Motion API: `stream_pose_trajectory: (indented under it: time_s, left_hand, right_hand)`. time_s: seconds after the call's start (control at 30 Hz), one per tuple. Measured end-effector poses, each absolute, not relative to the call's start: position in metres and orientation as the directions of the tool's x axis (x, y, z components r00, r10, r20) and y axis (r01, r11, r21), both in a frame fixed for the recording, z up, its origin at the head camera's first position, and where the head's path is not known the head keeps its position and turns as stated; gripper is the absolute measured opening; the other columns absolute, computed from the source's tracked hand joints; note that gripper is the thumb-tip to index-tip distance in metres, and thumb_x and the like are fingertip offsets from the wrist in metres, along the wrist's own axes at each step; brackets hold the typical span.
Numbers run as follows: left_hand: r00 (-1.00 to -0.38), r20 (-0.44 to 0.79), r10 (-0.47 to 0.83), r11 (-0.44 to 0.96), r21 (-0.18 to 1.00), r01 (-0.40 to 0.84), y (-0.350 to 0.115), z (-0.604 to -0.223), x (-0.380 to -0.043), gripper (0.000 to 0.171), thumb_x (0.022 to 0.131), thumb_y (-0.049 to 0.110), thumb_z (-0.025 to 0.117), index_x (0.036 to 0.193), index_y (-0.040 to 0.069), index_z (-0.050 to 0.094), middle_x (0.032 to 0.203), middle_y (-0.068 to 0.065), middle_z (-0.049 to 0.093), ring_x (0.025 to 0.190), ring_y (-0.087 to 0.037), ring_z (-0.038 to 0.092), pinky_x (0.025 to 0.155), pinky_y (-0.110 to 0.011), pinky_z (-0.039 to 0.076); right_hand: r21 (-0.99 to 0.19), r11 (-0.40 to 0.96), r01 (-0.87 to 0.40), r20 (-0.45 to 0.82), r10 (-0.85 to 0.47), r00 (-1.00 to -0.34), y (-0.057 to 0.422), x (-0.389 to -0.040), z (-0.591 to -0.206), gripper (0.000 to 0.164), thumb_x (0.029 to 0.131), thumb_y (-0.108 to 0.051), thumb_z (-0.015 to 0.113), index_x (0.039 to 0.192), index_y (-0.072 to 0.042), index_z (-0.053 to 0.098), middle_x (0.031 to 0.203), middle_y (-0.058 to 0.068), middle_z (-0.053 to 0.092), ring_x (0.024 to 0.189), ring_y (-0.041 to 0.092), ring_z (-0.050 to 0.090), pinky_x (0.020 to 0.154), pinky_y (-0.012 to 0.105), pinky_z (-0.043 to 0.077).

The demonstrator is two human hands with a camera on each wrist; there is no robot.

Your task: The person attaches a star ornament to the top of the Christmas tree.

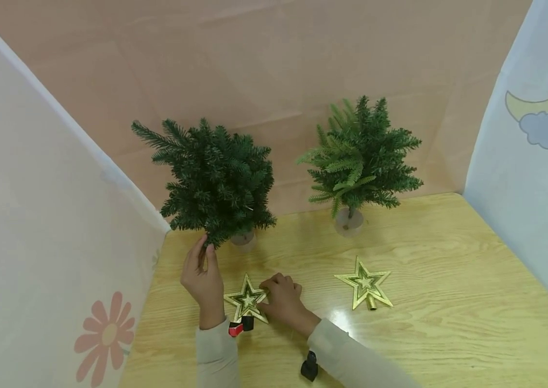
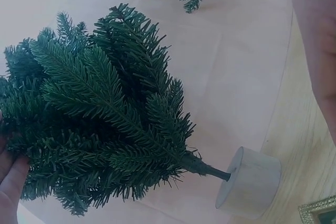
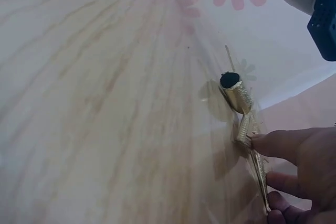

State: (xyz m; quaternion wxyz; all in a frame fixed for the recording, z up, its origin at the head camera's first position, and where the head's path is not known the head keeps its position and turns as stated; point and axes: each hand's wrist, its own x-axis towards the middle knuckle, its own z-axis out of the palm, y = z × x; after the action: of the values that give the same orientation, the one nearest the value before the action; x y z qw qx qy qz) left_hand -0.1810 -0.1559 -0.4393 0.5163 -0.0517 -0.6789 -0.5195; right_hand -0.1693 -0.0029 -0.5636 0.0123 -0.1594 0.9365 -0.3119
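My left hand (image 1: 206,277) is raised to a small dark green artificial Christmas tree (image 1: 218,178), thumb and fingers pinching a low branch tip at its front. In the left wrist view that tree (image 2: 105,108) has a thin stem in a round pale base (image 2: 251,184); part of the left hand (image 2: 10,182) shows at its needles. My right hand (image 1: 283,302) is low over the table, its thumb and curled fingers gripping the right side of a gold star tree topper (image 1: 246,297). Seen edge-on in the right wrist view, the star topper (image 3: 244,129) has a hollow socket.
A second small tree (image 1: 361,156) with lighter green sprigs stands on a pale base (image 1: 349,222) to the right. Another gold star topper (image 1: 365,283) lies in front of it. Fabric walls (image 1: 303,64) enclose the wooden table (image 1: 449,280) at the back and sides.
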Motion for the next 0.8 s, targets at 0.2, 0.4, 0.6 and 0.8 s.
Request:
stream_pose_trajectory:
  time_s: [0.2, 0.4, 0.6, 0.8]
  left_hand:
    - [-0.445, 0.759, -0.475, 0.465, 0.646, 0.605, -0.1558, -0.4384, -0.1822, 0.023, 0.084, -0.018, 0.064, 0.106, -0.014, 0.069, 0.102, -0.028, 0.067, 0.096, -0.030, 0.066, 0.087, -0.024, 0.053]
    - [-0.446, 0.755, -0.482, 0.457, 0.650, 0.607, -0.1550, -0.4362, -0.1808, 0.023, 0.083, -0.019, 0.064, 0.105, -0.014, 0.069, 0.102, -0.028, 0.067, 0.098, -0.019, 0.066, 0.086, -0.022, 0.053]
    - [-0.450, 0.756, -0.475, 0.442, 0.647, 0.621, -0.1532, -0.4353, -0.1813, 0.026, 0.082, -0.021, 0.064, 0.107, -0.012, 0.070, 0.103, -0.024, 0.068, 0.098, -0.019, 0.066, 0.087, -0.024, 0.053]
    - [-0.456, 0.754, -0.472, 0.439, 0.650, 0.620, -0.1551, -0.4376, -0.1813, 0.023, 0.085, -0.016, 0.065, 0.107, -0.011, 0.070, 0.103, -0.025, 0.068, 0.099, -0.017, 0.066, 0.087, -0.024, 0.053]
  right_hand:
    - [-0.594, 0.749, -0.294, 0.073, -0.314, -0.947, -0.0024, -0.1690, -0.5634, 0.042, 0.081, -0.042, 0.079, 0.115, -0.021, 0.068, 0.107, -0.002, 0.053, 0.091, 0.020, 0.042, 0.075, 0.044, 0.029]
    - [-0.603, 0.744, -0.288, 0.066, -0.313, -0.947, -0.0017, -0.1695, -0.5675, 0.042, 0.079, -0.043, 0.080, 0.112, -0.020, 0.068, 0.109, -0.001, 0.054, 0.096, 0.021, 0.043, 0.080, 0.047, 0.031]
    - [-0.641, 0.721, -0.264, 0.057, -0.298, -0.953, 0.0008, -0.1736, -0.5724, 0.041, 0.078, -0.041, 0.080, 0.110, -0.020, 0.066, 0.113, -0.001, 0.056, 0.102, 0.023, 0.047, 0.086, 0.050, 0.032]
    - [-0.701, 0.671, -0.242, 0.063, -0.279, -0.958, 0.0040, -0.1745, -0.5687, 0.038, 0.078, -0.034, 0.081, 0.108, -0.018, 0.065, 0.103, -0.005, 0.060, 0.096, 0.020, 0.050, 0.080, 0.044, 0.033]
